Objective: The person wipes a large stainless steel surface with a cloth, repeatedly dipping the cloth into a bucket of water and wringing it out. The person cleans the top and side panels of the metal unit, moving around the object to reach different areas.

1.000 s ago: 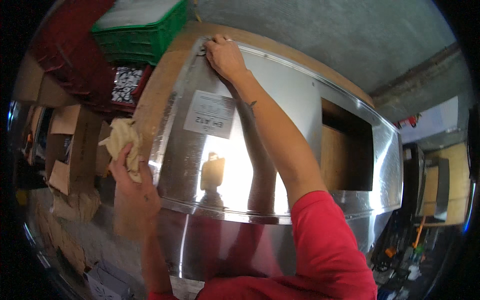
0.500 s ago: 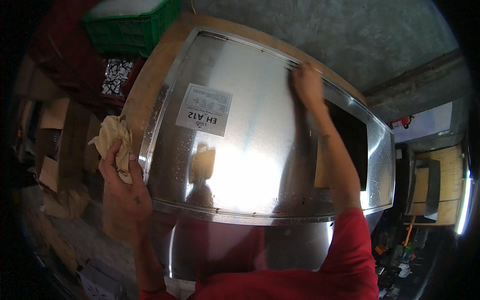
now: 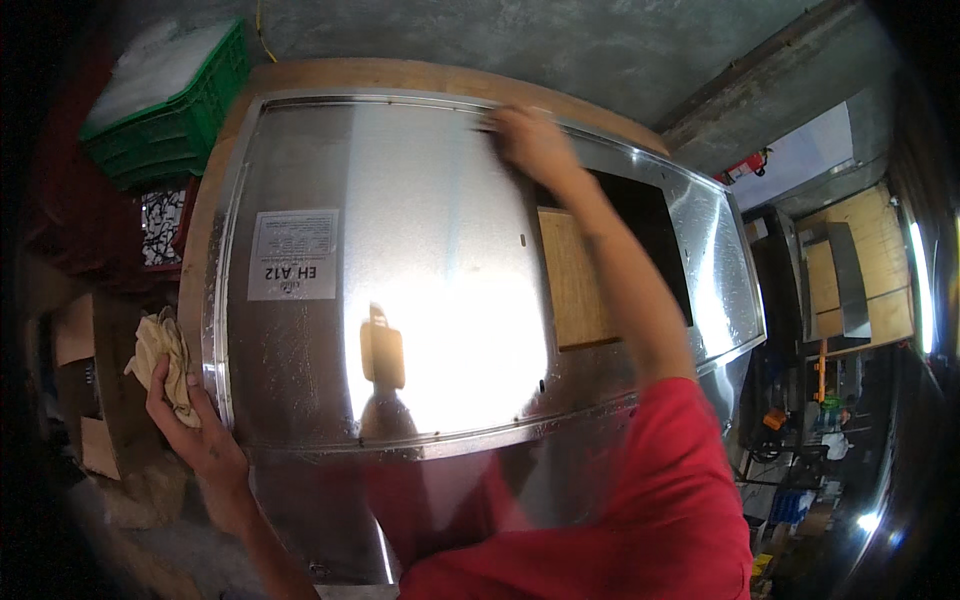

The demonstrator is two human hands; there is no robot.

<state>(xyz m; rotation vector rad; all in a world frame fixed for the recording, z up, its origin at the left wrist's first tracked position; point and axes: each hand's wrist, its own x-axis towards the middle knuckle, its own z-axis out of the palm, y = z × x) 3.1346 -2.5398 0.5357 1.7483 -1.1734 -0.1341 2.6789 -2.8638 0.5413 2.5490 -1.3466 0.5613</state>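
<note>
A large stainless steel sheet-metal housing [image 3: 440,220] with a raised rim lies before me, bearing a printed label [image 3: 297,232] at its left and a rectangular cutout at its right. My left hand [image 3: 205,435] grips a crumpled beige cloth [image 3: 162,350] beside the housing's left edge. At the far rim is my right hand [image 3: 535,145], fingers closed and somewhat blurred. A thin dark tip shows at those fingers, too small and smeared to name. Through the cutout I see a wooden surface [image 3: 575,285] and a dark area.
Under the housing, a wooden tabletop [image 3: 400,75] shows along the far side, against a grey wall [image 3: 560,40]. Green [image 3: 170,135] and red crates stand at the far left, with cardboard boxes [image 3: 95,400] nearer. Shelves with assorted items [image 3: 800,420] are at the right.
My view has shifted, so the housing appears farther left. My right hand has moved leftward along the far rim, away from the cutout. The left hand still holds the cloth near the left edge.
</note>
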